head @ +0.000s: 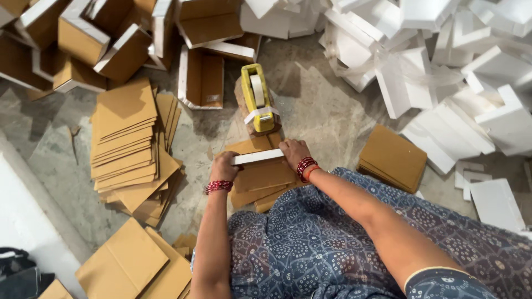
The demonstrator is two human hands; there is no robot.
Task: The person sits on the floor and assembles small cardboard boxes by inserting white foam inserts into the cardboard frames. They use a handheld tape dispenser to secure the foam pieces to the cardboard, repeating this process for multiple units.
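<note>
Well to the left of the grip lies a stack of flat brown cardboard sheets (130,147) on the floor. The left hand (223,166) and right hand (293,152) each close a grip on one end of a white-edged cardboard piece (259,158), held over a small cardboard pile (260,185). Just beyond stands a yellow tape dispenser (256,94); holding both ends level would likely keep edges aligned.

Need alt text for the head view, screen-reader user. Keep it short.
Seen from above, a person's left hand and right hand grip the ends of a flat white-edged cardboard box on a concrete floor. A yellow tape dispenser stands just beyond, with stacked cardboard sheets left and white foam pieces right.
</note>
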